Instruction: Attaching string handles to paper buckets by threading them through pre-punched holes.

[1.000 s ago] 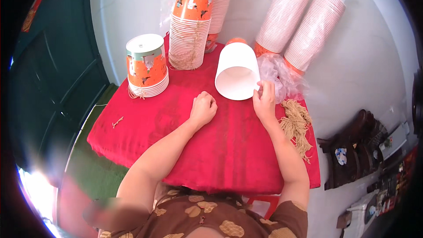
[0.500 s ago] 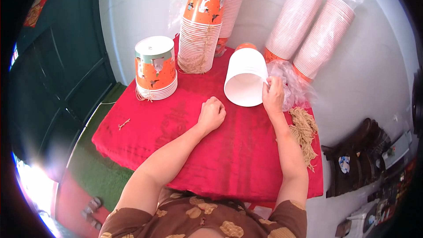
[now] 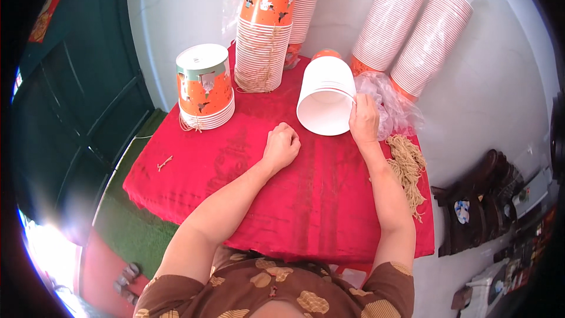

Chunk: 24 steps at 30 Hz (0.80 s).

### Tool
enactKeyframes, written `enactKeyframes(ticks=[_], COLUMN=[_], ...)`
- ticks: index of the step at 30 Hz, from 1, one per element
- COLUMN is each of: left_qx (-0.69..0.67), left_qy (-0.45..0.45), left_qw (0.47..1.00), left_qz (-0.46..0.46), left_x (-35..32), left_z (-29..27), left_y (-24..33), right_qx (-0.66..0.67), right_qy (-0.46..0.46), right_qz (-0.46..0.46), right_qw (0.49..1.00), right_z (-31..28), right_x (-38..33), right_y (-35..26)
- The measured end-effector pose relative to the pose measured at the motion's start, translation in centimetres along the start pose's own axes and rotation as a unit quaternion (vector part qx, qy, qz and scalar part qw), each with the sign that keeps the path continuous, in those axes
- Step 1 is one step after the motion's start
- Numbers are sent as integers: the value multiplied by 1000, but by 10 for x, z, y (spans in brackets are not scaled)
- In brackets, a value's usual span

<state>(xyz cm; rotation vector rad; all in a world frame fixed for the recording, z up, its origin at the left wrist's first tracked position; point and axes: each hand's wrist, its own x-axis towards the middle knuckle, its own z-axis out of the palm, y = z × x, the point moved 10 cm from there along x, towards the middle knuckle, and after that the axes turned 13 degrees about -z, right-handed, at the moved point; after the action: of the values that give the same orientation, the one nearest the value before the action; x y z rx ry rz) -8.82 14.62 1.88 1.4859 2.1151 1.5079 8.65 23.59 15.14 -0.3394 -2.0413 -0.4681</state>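
Observation:
A stack of nested white paper buckets [image 3: 325, 79] lies on its side on the red cloth, its open mouth toward me. My right hand [image 3: 364, 119] pinches the rim at the mouth's right side, thumb and fingers closed on it. Left of the mouth, my left hand [image 3: 282, 145] rests on the cloth with curled fingers; whatever they may hold is hidden. A short upturned stack of orange printed buckets [image 3: 204, 91], with twine at its base, stands at the left. Behind it rises a tall upturned bucket stack [image 3: 265, 29] bound with twine.
Plastic-wrapped bucket stacks [image 3: 432, 38] lean on the wall at the back right, beside crumpled clear plastic [image 3: 382, 97]. A bundle of tan twine [image 3: 407, 171] lies at the right table edge. A short twine piece [image 3: 165, 163] lies on the red tablecloth [image 3: 235, 141].
At the mouth of the lying stack, an inner rim line now shows more clearly as my right hand shifts slightly up along the rim. My left hand stays nearly still. The whole view shifts slightly.

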Motion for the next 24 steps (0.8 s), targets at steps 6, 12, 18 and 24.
enactKeyframes(ticks=[6, 12, 18, 24], left_qx=[2, -18, -40, -92], left_qy=[-2, 8, 7, 38], left_qw=[1000, 1000, 999, 991], left_qz=[-1, -11, -36, -85], left_x=[1, 3, 4, 2], left_z=[1, -2, -6, -16], left_y=[-2, -4, -5, -15], right_qx=[-5, 19, 50, 132], right_qy=[-12, -17, -19, 37], right_qz=[1, 1, 46, 85], right_qw=[1000, 1000, 997, 987], right_z=[0, -9, -18, -46], right_x=[-2, -6, -21, -36], right_y=[0, -7, 0, -19])
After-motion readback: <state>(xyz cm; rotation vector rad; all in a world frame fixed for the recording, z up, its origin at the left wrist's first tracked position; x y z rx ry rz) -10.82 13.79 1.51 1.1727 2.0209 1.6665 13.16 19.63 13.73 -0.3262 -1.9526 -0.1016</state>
